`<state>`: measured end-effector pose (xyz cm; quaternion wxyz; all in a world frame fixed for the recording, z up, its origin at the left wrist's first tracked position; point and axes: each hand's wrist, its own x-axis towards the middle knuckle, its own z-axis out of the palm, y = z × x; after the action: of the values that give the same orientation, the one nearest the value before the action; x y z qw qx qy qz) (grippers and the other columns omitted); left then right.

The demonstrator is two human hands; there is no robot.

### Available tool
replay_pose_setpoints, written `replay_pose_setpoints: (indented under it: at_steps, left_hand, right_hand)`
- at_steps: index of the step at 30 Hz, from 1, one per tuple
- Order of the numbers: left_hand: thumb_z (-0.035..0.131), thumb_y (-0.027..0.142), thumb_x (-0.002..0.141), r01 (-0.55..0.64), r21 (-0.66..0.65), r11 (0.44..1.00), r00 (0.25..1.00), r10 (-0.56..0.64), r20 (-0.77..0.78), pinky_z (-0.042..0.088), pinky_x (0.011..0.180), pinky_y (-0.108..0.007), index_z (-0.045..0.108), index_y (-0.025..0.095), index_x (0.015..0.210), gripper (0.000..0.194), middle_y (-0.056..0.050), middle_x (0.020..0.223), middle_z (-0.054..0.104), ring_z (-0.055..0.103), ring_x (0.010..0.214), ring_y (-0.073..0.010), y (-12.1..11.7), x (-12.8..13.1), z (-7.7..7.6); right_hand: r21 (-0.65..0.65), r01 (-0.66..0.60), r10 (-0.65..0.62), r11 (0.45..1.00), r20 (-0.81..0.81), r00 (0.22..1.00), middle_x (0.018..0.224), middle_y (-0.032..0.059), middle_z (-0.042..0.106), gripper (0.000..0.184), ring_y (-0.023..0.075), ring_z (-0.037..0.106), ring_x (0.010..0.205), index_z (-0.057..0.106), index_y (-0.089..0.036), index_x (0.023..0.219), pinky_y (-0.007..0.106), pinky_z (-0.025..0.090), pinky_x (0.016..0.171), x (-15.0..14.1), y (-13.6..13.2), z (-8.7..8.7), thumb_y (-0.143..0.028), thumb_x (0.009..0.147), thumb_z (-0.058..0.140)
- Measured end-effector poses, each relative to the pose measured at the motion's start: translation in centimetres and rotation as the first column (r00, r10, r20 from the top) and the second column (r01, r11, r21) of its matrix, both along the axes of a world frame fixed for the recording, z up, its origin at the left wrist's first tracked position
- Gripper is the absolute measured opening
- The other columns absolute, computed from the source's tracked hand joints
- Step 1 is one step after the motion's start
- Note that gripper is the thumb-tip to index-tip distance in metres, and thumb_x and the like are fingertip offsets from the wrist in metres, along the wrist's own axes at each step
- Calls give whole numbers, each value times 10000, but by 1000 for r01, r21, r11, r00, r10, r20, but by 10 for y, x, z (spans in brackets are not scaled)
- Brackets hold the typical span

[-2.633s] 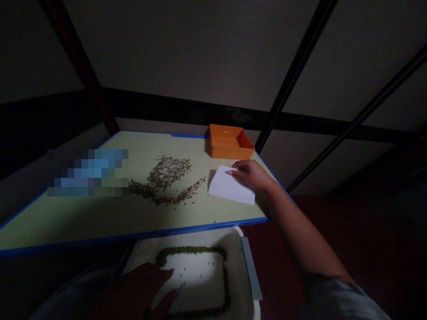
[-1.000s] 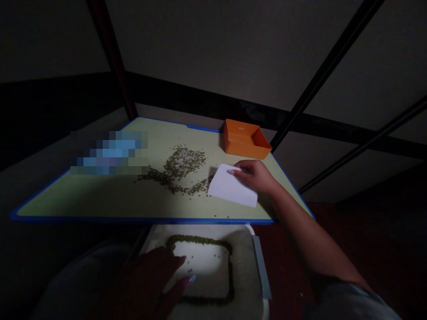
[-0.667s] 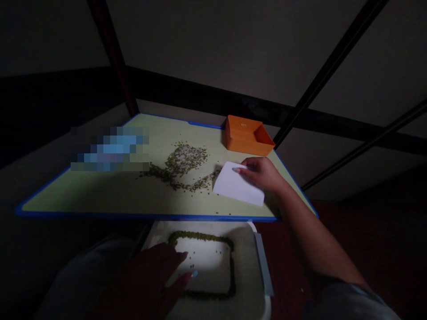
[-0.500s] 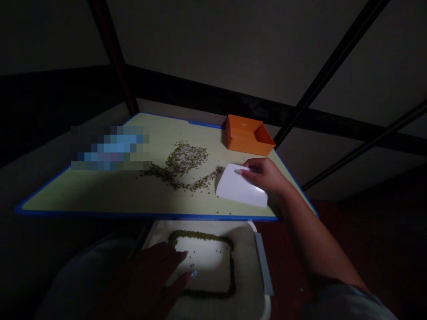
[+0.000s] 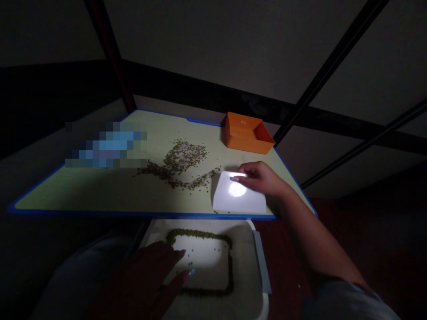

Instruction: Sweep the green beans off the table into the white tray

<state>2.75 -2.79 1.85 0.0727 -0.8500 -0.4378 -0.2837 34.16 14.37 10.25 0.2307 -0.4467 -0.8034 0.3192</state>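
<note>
My right hand (image 5: 262, 178) pinches the top edge of a white scraper (image 5: 223, 200), thumb on its near face. The scraper stands tilted on the pale board (image 5: 83, 191), its lower edge close to the board's near rim, with a bright glare on it. To its left lies a spread of small greenish-brown seeds (image 5: 185, 158); a few loose ones sit by the scraper's lower edge. My left hand (image 5: 156, 271), in shadow, hovers over or rests in a white plastic bin (image 5: 248, 266) below the board, thumb and finger apart. No held object shows in it.
An orange open box (image 5: 247, 135) stands at the board's far right corner. A blurred-out blue patch (image 5: 113, 144) covers something at the left. More seeds (image 5: 200, 234) line the bin's inner floor edges. Dark wall panels (image 5: 213, 49) rise behind the board.
My right hand has brought the scraper slightly nearer to me, towards the board's near rim, and its angle has changed. My left hand has stayed almost still over the bin.
</note>
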Motion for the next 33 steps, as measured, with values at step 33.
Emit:
replay_pose_setpoints:
  at_steps: [33]
  left_hand:
    - [360, 586, 1059, -64, 60, 996, 997, 67, -47, 628, 669, -267, 724, 312, 1002, 459, 48, 922, 804, 782, 774, -175, -5, 1, -3]
  right_hand:
    - [137, 194, -204, 971, 62, 977, 664, 44, 603, 319, 140, 443, 604, 658, -169, 756, 301, 315, 554, -14, 5, -1, -461, 883, 631]
